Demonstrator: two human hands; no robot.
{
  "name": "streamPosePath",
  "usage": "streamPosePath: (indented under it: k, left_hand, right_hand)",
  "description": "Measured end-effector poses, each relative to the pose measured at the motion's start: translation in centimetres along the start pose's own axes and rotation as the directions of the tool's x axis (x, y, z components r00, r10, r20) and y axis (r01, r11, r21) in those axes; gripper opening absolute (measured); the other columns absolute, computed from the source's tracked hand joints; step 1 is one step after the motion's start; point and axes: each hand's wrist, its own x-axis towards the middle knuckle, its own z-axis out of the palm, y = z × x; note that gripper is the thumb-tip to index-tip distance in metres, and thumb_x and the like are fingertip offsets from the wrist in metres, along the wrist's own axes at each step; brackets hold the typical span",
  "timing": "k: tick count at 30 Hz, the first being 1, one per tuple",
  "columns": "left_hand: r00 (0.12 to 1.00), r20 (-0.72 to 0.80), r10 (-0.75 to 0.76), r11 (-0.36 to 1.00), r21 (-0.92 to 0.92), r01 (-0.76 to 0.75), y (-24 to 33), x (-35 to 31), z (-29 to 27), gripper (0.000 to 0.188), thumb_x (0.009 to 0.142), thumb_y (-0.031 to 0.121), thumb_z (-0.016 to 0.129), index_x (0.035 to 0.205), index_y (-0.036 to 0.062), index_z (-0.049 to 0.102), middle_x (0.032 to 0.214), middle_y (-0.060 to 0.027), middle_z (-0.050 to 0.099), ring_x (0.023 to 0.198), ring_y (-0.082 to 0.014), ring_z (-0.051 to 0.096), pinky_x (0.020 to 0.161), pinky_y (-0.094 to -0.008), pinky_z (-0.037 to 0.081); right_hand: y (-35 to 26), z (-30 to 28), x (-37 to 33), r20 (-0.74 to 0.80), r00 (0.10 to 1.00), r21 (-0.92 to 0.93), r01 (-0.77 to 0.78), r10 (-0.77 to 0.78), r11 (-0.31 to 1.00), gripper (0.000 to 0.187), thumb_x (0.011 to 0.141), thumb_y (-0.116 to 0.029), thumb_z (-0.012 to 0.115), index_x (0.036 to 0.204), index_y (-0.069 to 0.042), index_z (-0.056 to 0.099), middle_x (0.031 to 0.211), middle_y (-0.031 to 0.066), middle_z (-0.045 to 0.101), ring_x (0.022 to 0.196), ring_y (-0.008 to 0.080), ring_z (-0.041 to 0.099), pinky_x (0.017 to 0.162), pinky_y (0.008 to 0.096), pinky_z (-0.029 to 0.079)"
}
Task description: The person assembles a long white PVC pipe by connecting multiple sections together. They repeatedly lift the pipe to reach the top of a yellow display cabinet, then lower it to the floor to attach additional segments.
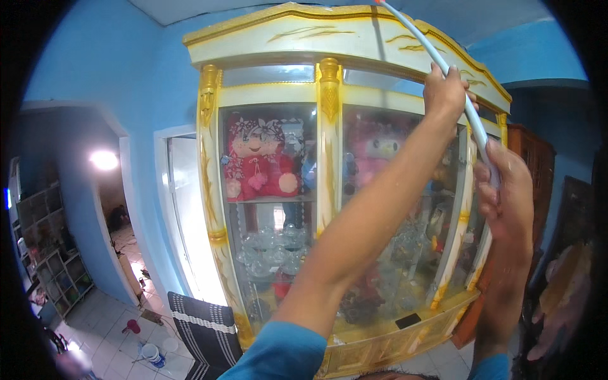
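A long light blue pole (421,41) slants across the upper right, in front of a tall white and gold display cabinet (329,126). My left hand (445,95) is wrapped round its middle, with the arm stretched up across the glass. Lower down, my right hand (508,183) grips the pole close to its bottom end. The pole's upper end, with an orange-red bit, reaches the top edge of the picture above the cabinet's crown. Whatever lies beyond that is out of view.
Behind the glass sit a red plush doll (256,158), a pink plush toy (377,152) and clear glassware (272,253). A black-and-white patterned chair (202,329) stands at the cabinet's left front. A white bucket (153,356) is on the tiled floor. A brown wooden cupboard (529,152) stands at right.
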Motion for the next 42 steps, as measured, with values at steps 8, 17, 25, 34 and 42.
streamPosePath:
  k: [8, 17, 25, 34, 42]
  left_hand:
    - [0.998, 0.035, 0.056, 0.987, 0.151, -0.061, 1.4, 0.8, 1.1, 0.020, 0.099, 0.016, 0.053, 0.106, -0.0014, 0.059, 0.094, -0.0109, 0.061, 0.085, -0.0245, 0.062, 0.073, -0.0425, 0.054]
    - [0.999, -0.017, 0.043, 0.986, 0.160, -0.039, 4.1, 4.9, -1.5, 0.023, 0.099, 0.019, 0.055, 0.114, 0.0018, 0.059, 0.100, -0.0095, 0.061, 0.092, -0.0237, 0.060, 0.078, -0.0500, 0.053]
    - [0.996, 0.021, 0.092, 0.994, 0.056, -0.093, 5.4, 9.8, -2.5, 0.025, 0.105, 0.027, 0.047, 0.098, 0.0070, 0.060, 0.087, -0.0073, 0.064, 0.083, -0.0209, 0.063, 0.072, -0.0464, 0.055]
    - [0.965, 0.089, 0.248, 0.968, 0.011, -0.250, 5.4, 8.6, 2.4, 0.021, 0.101, 0.024, 0.053, 0.098, 0.0048, 0.063, 0.087, -0.0077, 0.066, 0.077, -0.0192, 0.061, 0.066, -0.0357, 0.052]
    - [0.951, 0.151, 0.269, 0.963, -0.071, -0.261, 4.6, 1.5, 3.5, 0.015, 0.095, 0.022, 0.058, 0.102, 0.0088, 0.063, 0.098, -0.0048, 0.066, 0.094, -0.0186, 0.064, 0.084, -0.0419, 0.052]
  right_hand:
    - [-3.8, -1.1, 4.3, 0.149, 0.986, -0.037, 0.079, -0.072, 0.996, 0.034, 0.096, -0.023, 0.070, 0.118, -0.001, 0.057, 0.079, -0.0016, 0.054, 0.050, -0.0039, 0.041, 0.036, 0.0111, 0.031]
    - [-4.1, 2.8, 14.2, 0.298, 0.946, 0.015, 0.130, -0.128, 0.991, 0.012, 0.097, -0.014, 0.066, 0.096, -0.005, 0.058, 0.075, -0.0023, 0.052, 0.048, 0.0004, 0.038, 0.036, 0.0178, 0.025]
    - [-7.9, 6.2, 23.6, 0.370, 0.920, -0.115, 0.183, -0.129, 0.976, 0.017, 0.099, -0.011, 0.059, 0.084, -0.002, 0.058, 0.062, -0.0026, 0.049, 0.044, -0.0003, 0.036, 0.035, 0.0163, 0.027]
    - [-13.5, 1.7, 19.5, 0.363, 0.905, -0.074, 0.266, -0.222, 0.961, 0.017, 0.099, -0.014, 0.062, 0.087, -0.002, 0.059, 0.066, -0.0035, 0.051, 0.043, -0.0019, 0.036, 0.035, 0.0135, 0.027]
    - [-12.2, 0.8, 11.7, 0.386, 0.883, -0.078, 0.319, -0.266, 0.944, 0.016, 0.100, -0.015, 0.063, 0.091, -0.003, 0.060, 0.075, -0.0021, 0.056, 0.047, -0.0042, 0.036, 0.034, 0.0115, 0.026]
